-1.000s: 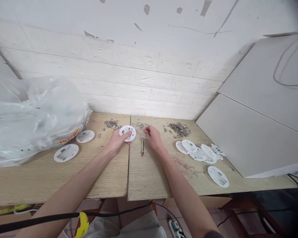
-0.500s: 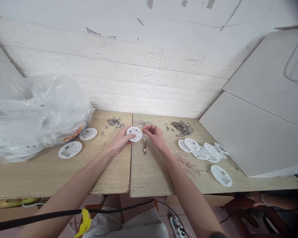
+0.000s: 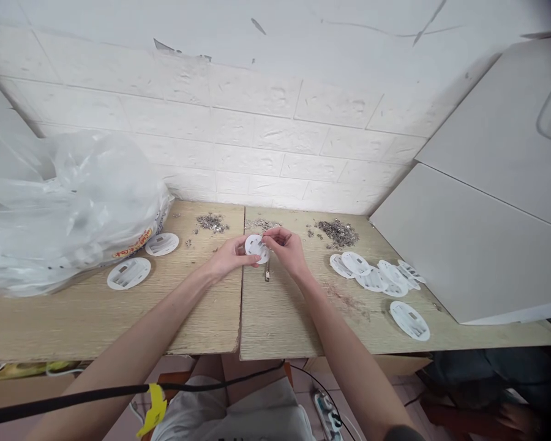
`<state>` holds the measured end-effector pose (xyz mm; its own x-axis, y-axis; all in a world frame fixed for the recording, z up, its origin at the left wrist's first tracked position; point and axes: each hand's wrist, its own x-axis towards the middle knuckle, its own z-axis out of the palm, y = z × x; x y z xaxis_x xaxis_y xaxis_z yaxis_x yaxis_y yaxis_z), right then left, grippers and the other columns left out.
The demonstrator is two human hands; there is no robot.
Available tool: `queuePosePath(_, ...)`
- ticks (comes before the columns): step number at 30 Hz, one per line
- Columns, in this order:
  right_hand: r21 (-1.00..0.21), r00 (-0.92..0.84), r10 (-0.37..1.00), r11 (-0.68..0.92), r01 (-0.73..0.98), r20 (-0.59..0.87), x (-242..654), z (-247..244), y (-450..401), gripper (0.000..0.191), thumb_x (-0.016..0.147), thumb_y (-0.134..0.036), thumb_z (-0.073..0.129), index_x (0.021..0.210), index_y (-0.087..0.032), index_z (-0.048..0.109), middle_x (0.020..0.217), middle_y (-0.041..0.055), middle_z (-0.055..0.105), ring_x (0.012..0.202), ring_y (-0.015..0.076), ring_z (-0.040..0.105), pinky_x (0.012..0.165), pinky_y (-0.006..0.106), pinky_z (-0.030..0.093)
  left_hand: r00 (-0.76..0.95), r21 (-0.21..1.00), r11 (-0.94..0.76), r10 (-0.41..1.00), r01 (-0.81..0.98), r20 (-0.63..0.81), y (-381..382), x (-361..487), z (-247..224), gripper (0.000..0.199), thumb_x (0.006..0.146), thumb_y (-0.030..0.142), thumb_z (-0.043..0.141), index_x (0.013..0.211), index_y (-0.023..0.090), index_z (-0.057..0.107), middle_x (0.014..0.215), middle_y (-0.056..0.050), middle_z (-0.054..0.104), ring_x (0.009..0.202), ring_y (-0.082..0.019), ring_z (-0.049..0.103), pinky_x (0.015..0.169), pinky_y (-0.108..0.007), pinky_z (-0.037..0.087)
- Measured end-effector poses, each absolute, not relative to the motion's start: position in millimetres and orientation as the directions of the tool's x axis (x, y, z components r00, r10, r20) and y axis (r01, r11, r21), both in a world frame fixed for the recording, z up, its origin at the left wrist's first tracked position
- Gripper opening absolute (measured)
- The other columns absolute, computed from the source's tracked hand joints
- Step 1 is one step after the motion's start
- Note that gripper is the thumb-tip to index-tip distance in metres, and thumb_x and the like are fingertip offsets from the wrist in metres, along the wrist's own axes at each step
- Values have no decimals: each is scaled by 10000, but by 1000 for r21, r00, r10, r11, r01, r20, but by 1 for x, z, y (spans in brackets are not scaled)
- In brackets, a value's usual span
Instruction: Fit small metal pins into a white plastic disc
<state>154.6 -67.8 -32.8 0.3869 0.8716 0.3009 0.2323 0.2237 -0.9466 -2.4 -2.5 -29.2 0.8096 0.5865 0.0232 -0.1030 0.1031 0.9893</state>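
Note:
My left hand (image 3: 231, 257) holds a round white plastic disc (image 3: 253, 246) by its edge, thumb on the near side. The disc has slots and recesses in its face and is tilted up above the table. My right hand (image 3: 284, 248) is closed in a pinch at the disc's upper right part; what its fingertips hold is too small to make out. Below the disc, a narrow metal tool (image 3: 267, 273) lies on the table, its far end hidden by the disc and hand. Behind the hands is a scatter of small shiny metal pieces (image 3: 262, 224).
Small metal parts lie in a left pile (image 3: 212, 223) and a right pile (image 3: 338, 234). Several white discs (image 3: 371, 278) overlap at right; two discs (image 3: 129, 274) lie at left beside a plastic bag (image 3: 96, 202). A black cable (image 3: 96, 392) crosses in front. Another person sits at lower right.
The disc has shifted right and my right fingertips have come onto it. My left thumb has slid from the disc's face towards its lower edge. The other person at lower right has moved.

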Motion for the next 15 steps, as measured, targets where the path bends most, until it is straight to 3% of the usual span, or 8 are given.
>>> queuePosePath(11, -976, 410, 888, 158, 148, 206, 153, -30, -69, 210, 671, -339, 676, 759, -148, 682, 781, 58, 693, 689, 151, 610, 647, 268, 492, 819, 991, 60, 570, -117, 62, -3, -2, -30, 580, 654, 317, 786, 1186, 173, 606, 1089, -99, 666, 999, -227, 602, 835, -347, 500)
queuePosePath(15, -950, 433, 867, 130, 284, 248, 151, -29, -71, 197, 696, -330, 659, 756, -143, 679, 703, 41, 655, 622, 133, 559, 570, 248, 442, 810, 990, 70, 584, -120, 57, -3, -1, -33, 583, 654, 320, 785, 1181, 165, 589, 1087, -104, 661, 1001, -228, 599, 807, -339, 496)
